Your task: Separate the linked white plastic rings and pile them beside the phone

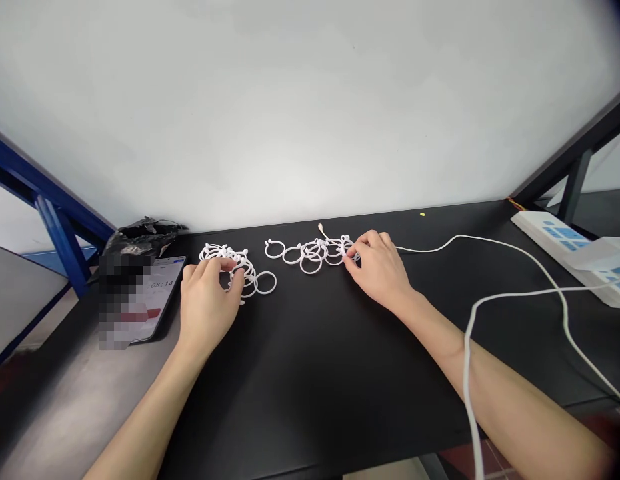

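Note:
White plastic rings with small knobs at their ends, resembling shower curtain rings, lie in two groups on the black table. My left hand (pixel 209 300) is at the left pile of rings (pixel 257 283), thumb and index finger curled together on a ring; the other fingers hide part of the pile. At the right group of rings (pixel 311 257), my right hand (pixel 379 270) pinches a ring between thumb and forefinger at the group's right end. A few rings there overlap, and one lies at the group's left edge.
A phone (pixel 163 293) lies left of my left hand, before a crumpled black plastic bag (pixel 140 237). White cable (pixel 460 237) runs across the right side, passing over my right forearm. A white power strip (pixel 565 250) is at far right. Behind the black table (pixel 310 373) stands a pale wall.

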Demonstrator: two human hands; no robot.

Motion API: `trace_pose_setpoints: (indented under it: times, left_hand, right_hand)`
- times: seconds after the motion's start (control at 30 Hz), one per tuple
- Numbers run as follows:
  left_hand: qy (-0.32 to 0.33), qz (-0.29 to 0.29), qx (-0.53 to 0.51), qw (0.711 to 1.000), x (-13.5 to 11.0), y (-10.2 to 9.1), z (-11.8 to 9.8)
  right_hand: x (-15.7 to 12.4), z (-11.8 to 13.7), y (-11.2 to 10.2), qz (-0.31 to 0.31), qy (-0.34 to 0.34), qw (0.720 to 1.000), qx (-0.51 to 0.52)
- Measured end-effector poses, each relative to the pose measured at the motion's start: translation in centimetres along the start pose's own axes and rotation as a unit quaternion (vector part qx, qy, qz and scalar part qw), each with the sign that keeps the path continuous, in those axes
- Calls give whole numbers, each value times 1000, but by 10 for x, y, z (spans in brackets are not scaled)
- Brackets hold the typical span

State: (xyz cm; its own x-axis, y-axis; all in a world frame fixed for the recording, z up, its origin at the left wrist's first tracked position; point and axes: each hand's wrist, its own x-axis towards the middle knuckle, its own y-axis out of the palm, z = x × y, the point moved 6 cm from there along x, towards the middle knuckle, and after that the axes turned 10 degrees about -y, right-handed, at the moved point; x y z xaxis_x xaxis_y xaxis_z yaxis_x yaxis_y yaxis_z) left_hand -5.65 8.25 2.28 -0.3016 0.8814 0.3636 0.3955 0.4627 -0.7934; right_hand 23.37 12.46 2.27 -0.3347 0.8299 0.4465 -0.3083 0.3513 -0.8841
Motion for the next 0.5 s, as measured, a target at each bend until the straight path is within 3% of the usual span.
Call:
trace_pose_setpoints:
  times: [0.1, 0.2, 0.27, 0.37, 0.5]
  left_hand:
    - [7, -14, 10, 1000, -3, -2, -4]
    - [37, -9, -23, 999, -17, -5, -26]
    - [51, 34, -75, 995, -30, -2, -43]
    - [17, 130, -150, 980, -46, 9, -60]
    - [-42, 196, -216, 956, -53, 23, -60]
  right_hand:
    - [1, 4, -1, -7, -7, 1000, 7]
    - [-1, 23, -12, -39, -41, 998, 15]
    - [-5, 47, -17, -44, -102, 993, 26]
    - [-16, 86, -16, -18, -206, 977, 55]
    - [-28, 112, -12, -16, -256, 965, 56]
